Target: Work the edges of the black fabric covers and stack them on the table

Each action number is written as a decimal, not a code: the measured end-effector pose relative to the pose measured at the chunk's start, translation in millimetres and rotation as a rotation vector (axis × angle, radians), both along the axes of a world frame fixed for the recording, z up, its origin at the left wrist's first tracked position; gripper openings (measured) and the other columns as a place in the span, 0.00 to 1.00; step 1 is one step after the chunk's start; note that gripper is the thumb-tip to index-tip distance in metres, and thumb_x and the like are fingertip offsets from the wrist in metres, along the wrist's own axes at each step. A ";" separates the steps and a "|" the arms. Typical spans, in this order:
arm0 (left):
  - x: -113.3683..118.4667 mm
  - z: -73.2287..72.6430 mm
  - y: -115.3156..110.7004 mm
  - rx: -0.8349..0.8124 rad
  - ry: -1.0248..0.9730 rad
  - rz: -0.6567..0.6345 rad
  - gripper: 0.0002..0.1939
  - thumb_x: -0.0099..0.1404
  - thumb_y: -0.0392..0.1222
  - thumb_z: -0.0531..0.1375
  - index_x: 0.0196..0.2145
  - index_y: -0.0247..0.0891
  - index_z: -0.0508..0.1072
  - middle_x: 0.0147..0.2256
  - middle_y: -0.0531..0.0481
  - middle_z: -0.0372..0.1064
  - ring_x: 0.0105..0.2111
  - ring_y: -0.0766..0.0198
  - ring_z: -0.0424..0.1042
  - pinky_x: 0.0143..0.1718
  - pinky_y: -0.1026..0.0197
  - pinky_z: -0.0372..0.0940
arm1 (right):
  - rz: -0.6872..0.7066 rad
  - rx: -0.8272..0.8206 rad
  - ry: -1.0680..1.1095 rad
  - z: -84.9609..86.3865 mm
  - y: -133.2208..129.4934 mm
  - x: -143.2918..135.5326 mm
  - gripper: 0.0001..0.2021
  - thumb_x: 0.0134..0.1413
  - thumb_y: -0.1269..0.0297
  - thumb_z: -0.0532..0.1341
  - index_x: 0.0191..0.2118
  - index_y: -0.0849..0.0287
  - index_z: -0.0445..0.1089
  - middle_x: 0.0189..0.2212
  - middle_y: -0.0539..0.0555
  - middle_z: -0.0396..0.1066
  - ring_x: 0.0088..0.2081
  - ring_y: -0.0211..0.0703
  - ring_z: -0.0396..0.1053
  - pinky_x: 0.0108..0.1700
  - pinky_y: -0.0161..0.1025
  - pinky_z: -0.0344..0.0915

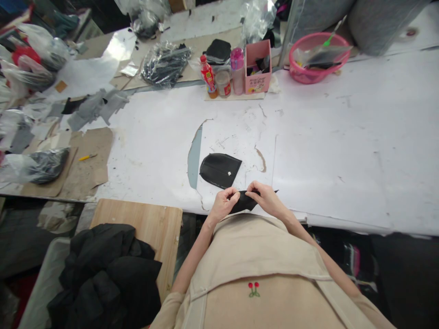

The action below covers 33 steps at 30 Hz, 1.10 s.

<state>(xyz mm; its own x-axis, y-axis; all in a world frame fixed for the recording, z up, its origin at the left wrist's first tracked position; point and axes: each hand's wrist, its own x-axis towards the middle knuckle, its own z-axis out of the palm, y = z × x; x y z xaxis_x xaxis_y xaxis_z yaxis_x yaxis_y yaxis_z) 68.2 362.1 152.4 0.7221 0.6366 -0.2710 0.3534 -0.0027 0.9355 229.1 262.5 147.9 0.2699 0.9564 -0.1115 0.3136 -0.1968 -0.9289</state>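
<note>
Between my hands, at the table's near edge, is a piece of black fabric (244, 203). My left hand (224, 202) is closed, thumb and fingers pinching the fabric's left side. On its upper right part, my right hand (264, 196) pinches the same fabric, and a thin dark tip pokes out beyond that hand. Just past my hands a black rounded panel (219, 170) lies flat on the white table covering (308, 137), with a small pale mark on it. My fingers hide part of the held fabric.
A red-capped bottle (208, 77), a jar (223, 84), a pink bottle (237, 71) and a pink box (258, 82) stand at the back. Right of them is a pink basket (305, 75). Black cloth (113, 274) is heaped on a wooden board (168, 224) at lower left.
</note>
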 end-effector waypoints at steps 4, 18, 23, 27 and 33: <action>-2.8 1.8 3.6 0.001 -0.016 0.009 0.15 0.64 0.48 0.55 0.24 0.36 0.63 0.23 0.56 0.54 0.25 0.69 0.53 0.28 0.66 0.51 | 0.017 0.004 0.019 -1.6 -0.5 5.0 0.07 0.57 0.60 0.60 0.31 0.56 0.65 0.26 0.48 0.68 0.29 0.40 0.64 0.33 0.37 0.59; -17.1 -4.0 15.8 -0.170 -0.116 0.226 0.18 0.64 0.51 0.57 0.24 0.37 0.61 0.22 0.57 0.50 0.24 0.69 0.50 0.27 0.65 0.49 | -0.065 -0.039 -0.037 -13.6 -16.4 37.2 0.09 0.52 0.60 0.65 0.38 0.55 0.68 0.35 0.52 0.74 0.38 0.45 0.72 0.41 0.41 0.66; -16.0 -8.8 15.7 -0.269 -0.201 0.361 0.18 0.62 0.51 0.60 0.23 0.37 0.61 0.22 0.57 0.52 0.23 0.70 0.52 0.26 0.66 0.51 | -0.138 -0.048 0.031 -27.0 -22.2 49.5 0.10 0.53 0.56 0.64 0.36 0.57 0.70 0.30 0.50 0.73 0.32 0.42 0.69 0.37 0.39 0.64; -13.7 -11.5 17.5 -0.355 -0.278 0.467 0.18 0.59 0.50 0.62 0.22 0.37 0.60 0.22 0.58 0.54 0.23 0.71 0.53 0.27 0.67 0.52 | -0.342 -0.036 0.314 -37.9 -24.1 54.0 0.17 0.50 0.48 0.64 0.33 0.59 0.69 0.24 0.48 0.68 0.27 0.38 0.65 0.32 0.36 0.62; -10.7 -15.7 14.5 -0.396 -0.307 0.482 0.18 0.60 0.48 0.62 0.23 0.38 0.58 0.22 0.58 0.53 0.23 0.71 0.52 0.27 0.68 0.52 | -0.467 0.000 0.455 -46.8 -21.7 41.0 0.20 0.53 0.46 0.61 0.25 0.59 0.65 0.21 0.45 0.61 0.26 0.35 0.58 0.31 0.34 0.58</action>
<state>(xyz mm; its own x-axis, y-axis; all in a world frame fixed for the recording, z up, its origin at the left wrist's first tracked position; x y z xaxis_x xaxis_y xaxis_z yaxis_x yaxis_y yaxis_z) 57.5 376.5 136.7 0.4650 0.8006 -0.3778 -0.0512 0.4504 0.8914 270.1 240.9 101.0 0.5831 0.7499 -0.3125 -0.2297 -0.2168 -0.9488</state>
